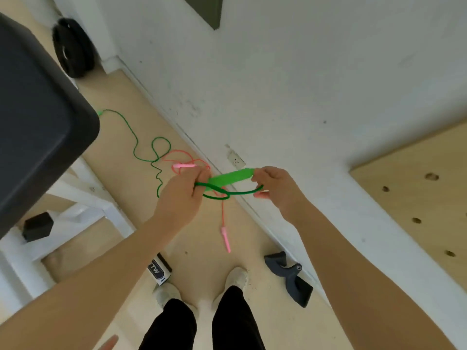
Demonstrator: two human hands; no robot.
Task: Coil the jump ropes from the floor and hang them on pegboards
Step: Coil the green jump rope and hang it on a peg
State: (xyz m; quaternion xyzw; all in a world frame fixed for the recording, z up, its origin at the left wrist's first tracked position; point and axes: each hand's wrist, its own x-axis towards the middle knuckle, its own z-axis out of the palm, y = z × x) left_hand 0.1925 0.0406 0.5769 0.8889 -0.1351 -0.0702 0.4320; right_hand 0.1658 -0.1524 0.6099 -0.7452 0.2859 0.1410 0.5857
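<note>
The green jump rope point(141, 137) is the one being worked on right now: its bright green handle point(228, 179) is up at waist height, with the left hand point(185, 192) curled around one end plus a first loop of cord, and the right hand point(274, 188) gripping the other end while its fingers pinch the loop's far side. So both hands are closed on the rope, none free. Most of the cord still trails down to the floor point(202, 261) and snakes off toward the wall, so I'd say the coiling has only just started. The next move looks like drawing up more slack and laying a second loop beside the first. A pink jump rope point(223, 215) lies tangled across it, so that might snag. The wooden pegboard point(417, 198) waits to the right.
</note>
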